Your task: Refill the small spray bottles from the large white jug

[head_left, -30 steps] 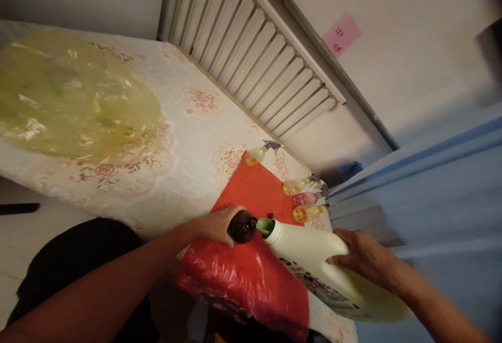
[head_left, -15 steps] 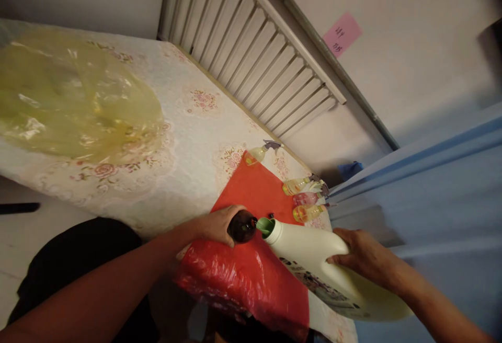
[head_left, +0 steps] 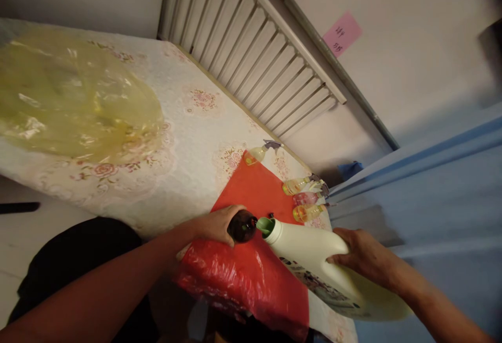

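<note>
My left hand (head_left: 219,225) is wrapped round a dark brown bottle (head_left: 241,227), seen mostly from its top. With my right hand (head_left: 358,254) I grip a large pale detergent jug (head_left: 314,256) by its handle, tilted so that its mouth faces left. A green pouring spout (head_left: 265,226) in the jug's neck meets the mouth of the bottle; whether liquid flows is too small to tell. A small black cap (head_left: 271,215) lies just beyond the spout on a red plastic sheet (head_left: 251,186).
Spray bottles stand near the wall edge: one (head_left: 255,155) by itself, several more (head_left: 308,212) to its right. A yellow plastic bag (head_left: 78,102) covers the left of the flowered table (head_left: 184,149). A radiator (head_left: 251,45) borders the back; a blue curtain (head_left: 439,202) hangs at right.
</note>
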`<state>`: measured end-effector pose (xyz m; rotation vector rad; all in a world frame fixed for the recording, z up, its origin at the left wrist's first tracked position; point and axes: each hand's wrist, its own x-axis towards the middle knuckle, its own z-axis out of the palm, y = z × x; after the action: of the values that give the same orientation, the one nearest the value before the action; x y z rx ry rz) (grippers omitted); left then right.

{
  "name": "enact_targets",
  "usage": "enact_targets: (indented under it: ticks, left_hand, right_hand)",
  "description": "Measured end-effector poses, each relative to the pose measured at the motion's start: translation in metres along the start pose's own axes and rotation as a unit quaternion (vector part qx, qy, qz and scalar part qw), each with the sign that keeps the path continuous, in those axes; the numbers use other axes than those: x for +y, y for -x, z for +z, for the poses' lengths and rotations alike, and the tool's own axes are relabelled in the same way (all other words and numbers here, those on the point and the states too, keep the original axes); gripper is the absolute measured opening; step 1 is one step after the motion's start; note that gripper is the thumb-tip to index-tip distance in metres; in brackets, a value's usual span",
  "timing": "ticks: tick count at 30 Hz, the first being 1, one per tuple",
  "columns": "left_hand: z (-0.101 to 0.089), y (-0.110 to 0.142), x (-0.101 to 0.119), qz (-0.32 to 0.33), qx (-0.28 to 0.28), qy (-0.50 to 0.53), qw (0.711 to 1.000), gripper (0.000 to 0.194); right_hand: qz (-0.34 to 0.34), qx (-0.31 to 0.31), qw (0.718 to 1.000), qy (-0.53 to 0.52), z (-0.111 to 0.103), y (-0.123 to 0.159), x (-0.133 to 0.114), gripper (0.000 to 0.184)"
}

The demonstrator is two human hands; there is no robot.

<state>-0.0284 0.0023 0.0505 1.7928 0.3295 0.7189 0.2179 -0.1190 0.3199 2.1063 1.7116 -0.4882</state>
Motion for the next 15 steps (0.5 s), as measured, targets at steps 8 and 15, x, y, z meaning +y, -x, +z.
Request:
enact_targets:
  ticks: [8,15]
  left_hand:
    - [0.0011,-0.0001,-0.0051,0.001,-0.002,-0.002,1.0,0.085]
    - [0.0004,-0.0006,-0.0039,0.003,0.0,-0.008,1.0,0.083]
  right_hand:
    - [-0.005,-0.003,1.0,0.001,-0.0006,0.001,-0.001,0.022]
    - [-0.002,0.0,1.0,0.007,0.0006,-0.0007,0.0021,0.021]
